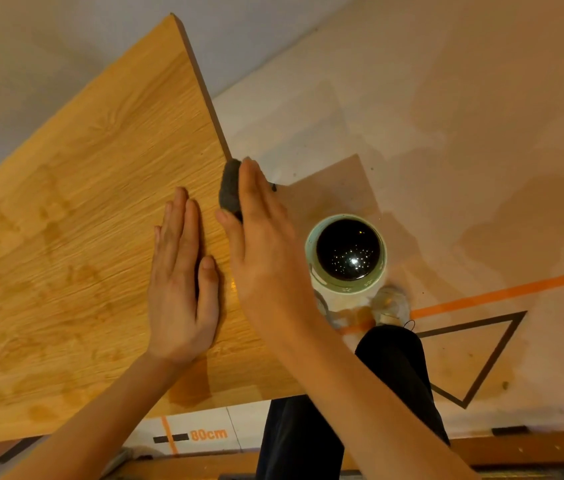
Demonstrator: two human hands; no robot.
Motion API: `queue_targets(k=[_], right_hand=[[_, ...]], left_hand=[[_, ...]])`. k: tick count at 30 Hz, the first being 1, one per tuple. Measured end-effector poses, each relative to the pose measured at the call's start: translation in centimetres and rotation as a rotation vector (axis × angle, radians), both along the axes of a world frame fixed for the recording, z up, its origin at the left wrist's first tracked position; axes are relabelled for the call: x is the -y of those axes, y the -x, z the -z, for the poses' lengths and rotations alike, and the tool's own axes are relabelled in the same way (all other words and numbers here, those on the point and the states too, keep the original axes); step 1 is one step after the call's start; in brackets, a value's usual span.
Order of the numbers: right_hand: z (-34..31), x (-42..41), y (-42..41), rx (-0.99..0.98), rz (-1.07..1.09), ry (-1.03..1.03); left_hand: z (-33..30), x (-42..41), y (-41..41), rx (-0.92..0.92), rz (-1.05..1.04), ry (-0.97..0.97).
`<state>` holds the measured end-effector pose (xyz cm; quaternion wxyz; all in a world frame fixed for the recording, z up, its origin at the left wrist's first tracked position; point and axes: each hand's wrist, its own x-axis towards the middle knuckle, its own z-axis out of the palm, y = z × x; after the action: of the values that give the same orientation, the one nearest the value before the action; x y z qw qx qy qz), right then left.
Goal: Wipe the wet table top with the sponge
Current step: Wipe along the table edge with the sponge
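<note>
Gray sponge (230, 187) sits under right hand (260, 237) fingers at table top (83, 202) edge.

A staged test space: floor (447, 98) marked with orange tape (502, 293), a taped triangle (481, 362) and an "80cm" label (209, 435).

Dark grey sponge (229, 187) at right edge of wooden table top (100, 188); darker wet patches across wood.

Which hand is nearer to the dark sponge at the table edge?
Right. The right hand lies on the sponge, pressing it at the edge of the table. The left hand lies flat on the wood, apart from it.
</note>
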<state>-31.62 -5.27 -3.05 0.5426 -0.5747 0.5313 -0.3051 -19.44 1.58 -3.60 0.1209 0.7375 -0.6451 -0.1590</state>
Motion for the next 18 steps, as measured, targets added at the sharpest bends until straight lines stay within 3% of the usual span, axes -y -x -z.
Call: queue_targets(k=[2,7,10,14,18], right_hand=[[0.2,-3.0,0.4,-0.118,0.073,0.204],[-0.4,-8.4,3.3,-0.370,-0.021,0.157],[-0.4,-4.4,1.1,-0.394,0.025,0.289],[0.2,1.0,-2.1,-0.276,0.068,0.201],[0.4,-3.5,-0.2,-0.401,0.060,0.258]], left_hand=[[0.0,-0.2,0.0,-0.001,0.000,0.001],[-0.1,-0.1,-0.1,0.005,0.006,0.007],[-0.1,0.0,-0.1,-0.004,0.001,-0.005],[-0.1,-0.1,0.0,-0.014,-0.011,-0.016],[-0.2,-0.3,-0.1,-0.012,0.012,-0.036]])
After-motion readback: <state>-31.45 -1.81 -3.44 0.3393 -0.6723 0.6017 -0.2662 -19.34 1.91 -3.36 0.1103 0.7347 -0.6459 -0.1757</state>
